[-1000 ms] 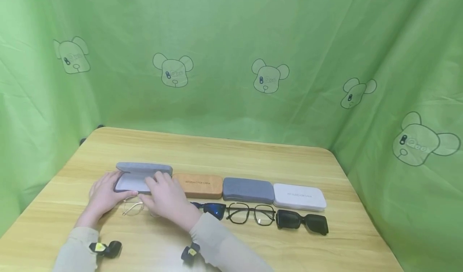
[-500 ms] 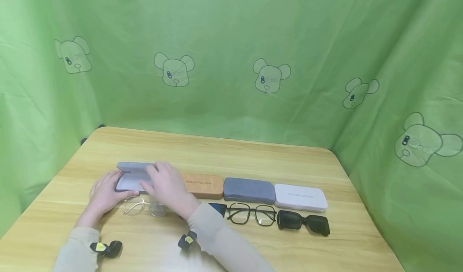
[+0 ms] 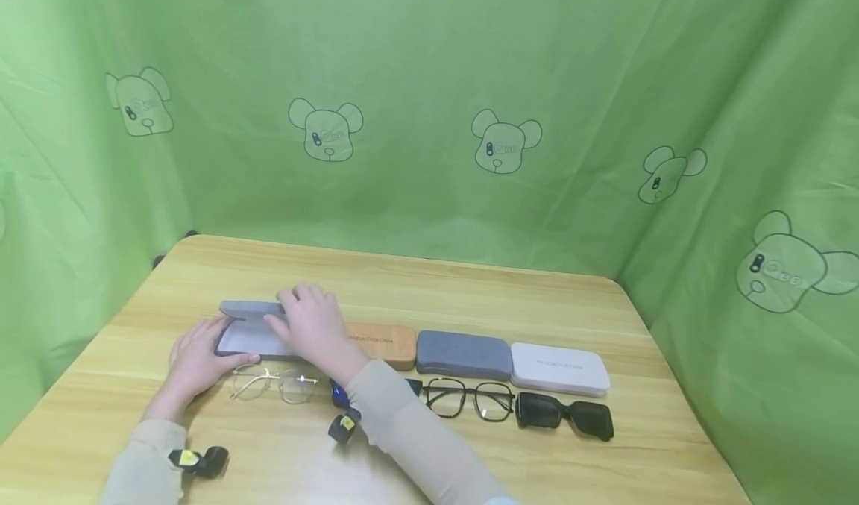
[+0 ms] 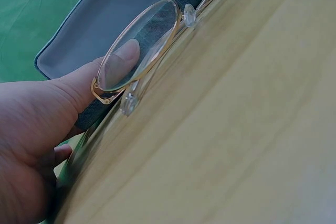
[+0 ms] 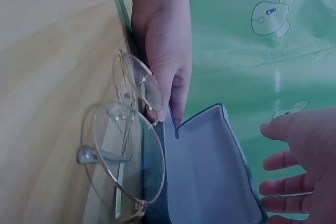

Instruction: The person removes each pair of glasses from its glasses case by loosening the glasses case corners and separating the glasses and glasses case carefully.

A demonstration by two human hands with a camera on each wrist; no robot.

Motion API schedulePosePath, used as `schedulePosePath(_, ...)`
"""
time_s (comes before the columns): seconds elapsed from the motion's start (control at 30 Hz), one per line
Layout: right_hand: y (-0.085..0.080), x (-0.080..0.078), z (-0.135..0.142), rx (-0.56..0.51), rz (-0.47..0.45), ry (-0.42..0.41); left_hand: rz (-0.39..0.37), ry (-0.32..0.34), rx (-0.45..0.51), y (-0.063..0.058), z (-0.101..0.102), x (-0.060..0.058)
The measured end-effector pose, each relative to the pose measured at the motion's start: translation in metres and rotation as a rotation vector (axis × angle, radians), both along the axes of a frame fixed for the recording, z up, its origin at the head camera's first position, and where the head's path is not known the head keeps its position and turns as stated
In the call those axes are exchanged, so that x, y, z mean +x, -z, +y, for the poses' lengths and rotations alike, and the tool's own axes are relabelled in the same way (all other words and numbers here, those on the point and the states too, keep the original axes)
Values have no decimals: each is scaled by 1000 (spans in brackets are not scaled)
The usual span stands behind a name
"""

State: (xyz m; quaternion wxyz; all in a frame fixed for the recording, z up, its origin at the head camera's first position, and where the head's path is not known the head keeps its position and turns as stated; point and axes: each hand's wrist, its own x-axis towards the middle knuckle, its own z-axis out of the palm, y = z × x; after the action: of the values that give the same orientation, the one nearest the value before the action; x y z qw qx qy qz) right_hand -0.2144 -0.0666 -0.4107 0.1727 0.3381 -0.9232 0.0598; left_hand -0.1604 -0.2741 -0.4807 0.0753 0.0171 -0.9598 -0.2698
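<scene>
A grey glasses case (image 3: pixel 251 339) lies at the table's left with its lid raised and a pale lining. My left hand (image 3: pixel 197 359) grips its left end, the thumb along the front wall and the fingers round the side. By the right part of the raised lid is my right hand (image 3: pixel 312 326); in the right wrist view its spread fingers (image 5: pixel 286 184) stand apart from the lid's edge and hold nothing. In front of the case lie gold wire-rimmed eyeglasses (image 3: pixel 298 387) with clear lenses. Through one lens the left thumb shows in the left wrist view.
Rightward in a row lie an orange case (image 3: pixel 385 348), a blue-grey case (image 3: pixel 463 354) and a white case (image 3: pixel 560 367), all closed. Before them are blue-lensed sunglasses (image 3: pixel 340 394), partly behind the right arm, black-framed eyeglasses (image 3: pixel 463 393) and black sunglasses (image 3: pixel 590 419). Green curtains surround the table.
My right hand has moved up and back from the case's front edge to beside its lid, uncovering the gold eyeglasses. The left hand keeps its grip in place.
</scene>
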Motion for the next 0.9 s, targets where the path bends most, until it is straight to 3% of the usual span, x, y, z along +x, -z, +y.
schedulePosePath(0.27, 3, -17, -8, 8, -113, 50, 8, -1, 2, 1, -1, 0)
schedulePosePath(0.67, 12, -33, -12, -18, -197, 84, 8, 0, 17, 1, -1, -1)
schedulePosePath(0.9, 18, -34, -12, -155, -432, 37, 2, -3, 15, 0, -1, 0)
